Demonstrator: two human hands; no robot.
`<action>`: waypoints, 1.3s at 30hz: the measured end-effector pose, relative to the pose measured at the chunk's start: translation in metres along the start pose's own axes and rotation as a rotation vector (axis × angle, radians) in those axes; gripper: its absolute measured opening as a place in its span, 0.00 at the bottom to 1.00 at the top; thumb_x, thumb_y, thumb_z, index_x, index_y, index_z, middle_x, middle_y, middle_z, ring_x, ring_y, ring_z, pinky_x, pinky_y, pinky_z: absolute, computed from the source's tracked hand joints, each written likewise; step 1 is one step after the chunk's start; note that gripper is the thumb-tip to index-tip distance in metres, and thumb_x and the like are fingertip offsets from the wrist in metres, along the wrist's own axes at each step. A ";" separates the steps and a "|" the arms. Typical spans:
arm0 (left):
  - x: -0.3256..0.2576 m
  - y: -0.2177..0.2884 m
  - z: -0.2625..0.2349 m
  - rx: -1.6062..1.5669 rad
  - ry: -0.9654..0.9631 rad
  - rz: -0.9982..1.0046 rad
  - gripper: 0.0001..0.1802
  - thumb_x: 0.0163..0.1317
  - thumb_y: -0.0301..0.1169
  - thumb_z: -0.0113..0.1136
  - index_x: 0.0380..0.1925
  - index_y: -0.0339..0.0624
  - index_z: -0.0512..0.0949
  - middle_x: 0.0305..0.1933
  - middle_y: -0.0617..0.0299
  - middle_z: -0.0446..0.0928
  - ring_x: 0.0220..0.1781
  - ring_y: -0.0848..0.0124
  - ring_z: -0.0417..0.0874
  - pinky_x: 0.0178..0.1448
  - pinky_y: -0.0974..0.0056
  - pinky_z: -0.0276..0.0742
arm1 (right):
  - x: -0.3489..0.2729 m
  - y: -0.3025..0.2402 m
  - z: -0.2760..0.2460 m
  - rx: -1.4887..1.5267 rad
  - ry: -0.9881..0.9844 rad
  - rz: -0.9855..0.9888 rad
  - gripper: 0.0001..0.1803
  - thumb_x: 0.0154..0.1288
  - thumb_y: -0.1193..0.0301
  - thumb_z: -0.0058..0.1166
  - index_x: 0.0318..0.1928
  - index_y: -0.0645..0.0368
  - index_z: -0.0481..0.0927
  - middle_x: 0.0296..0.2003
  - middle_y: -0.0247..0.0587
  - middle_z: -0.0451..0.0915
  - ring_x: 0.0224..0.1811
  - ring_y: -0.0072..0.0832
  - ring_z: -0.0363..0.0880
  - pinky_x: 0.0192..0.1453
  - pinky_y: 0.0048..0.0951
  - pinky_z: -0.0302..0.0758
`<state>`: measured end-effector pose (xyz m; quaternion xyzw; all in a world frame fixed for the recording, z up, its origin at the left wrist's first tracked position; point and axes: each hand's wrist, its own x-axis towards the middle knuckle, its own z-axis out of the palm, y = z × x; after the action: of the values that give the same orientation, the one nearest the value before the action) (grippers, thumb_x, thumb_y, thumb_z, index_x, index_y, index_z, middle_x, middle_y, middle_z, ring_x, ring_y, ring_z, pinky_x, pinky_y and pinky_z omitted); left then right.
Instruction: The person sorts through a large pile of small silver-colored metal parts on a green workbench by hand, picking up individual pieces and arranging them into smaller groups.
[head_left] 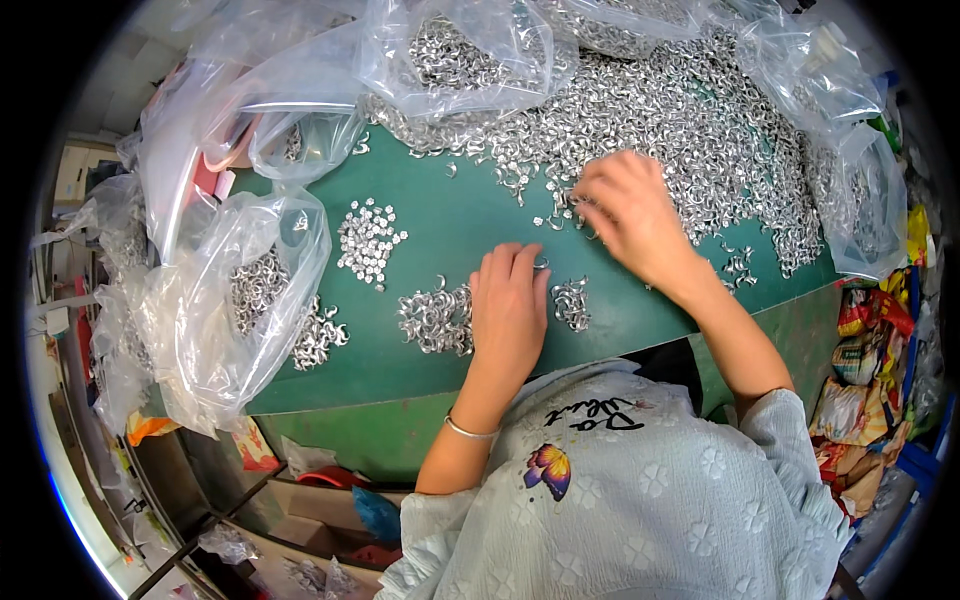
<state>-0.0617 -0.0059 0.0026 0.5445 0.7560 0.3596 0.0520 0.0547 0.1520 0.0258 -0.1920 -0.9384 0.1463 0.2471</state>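
Note:
My left hand [508,305] lies over the green tabletop with its fingers stretched forward, and a small curved metal piece [541,263] shows by its fingertips. On its left side it meets a pile of shiny curved metal pieces [432,320]; a smaller cluster of the same pieces [571,304] sits just to its right. My right hand [630,210] is at the near edge of a broad heap of silvery curved pieces [700,130]. Its fingers are bent and smeared by motion, so whether they grip a piece is hidden.
A group of small flower-shaped metal pieces [370,242] lies left of centre on the green table [440,195]. Clear plastic bags [215,310] of metal parts crowd the left; another bag [460,60] stands at the back. Colourful packets [860,370] are stacked at far right.

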 end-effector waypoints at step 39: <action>-0.002 -0.004 0.009 -0.022 -0.091 0.014 0.14 0.60 0.21 0.57 0.47 0.37 0.76 0.44 0.53 0.73 0.46 0.55 0.75 0.47 0.55 0.69 | -0.007 -0.013 0.004 0.034 -0.175 -0.106 0.07 0.56 0.75 0.60 0.37 0.58 0.82 0.38 0.35 0.76 0.45 0.33 0.72 0.49 0.34 0.66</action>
<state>-0.0600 -0.0042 -0.0074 0.5651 0.7449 0.3430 0.0900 0.0541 0.1372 0.0243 -0.1243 -0.9627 0.1650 0.1748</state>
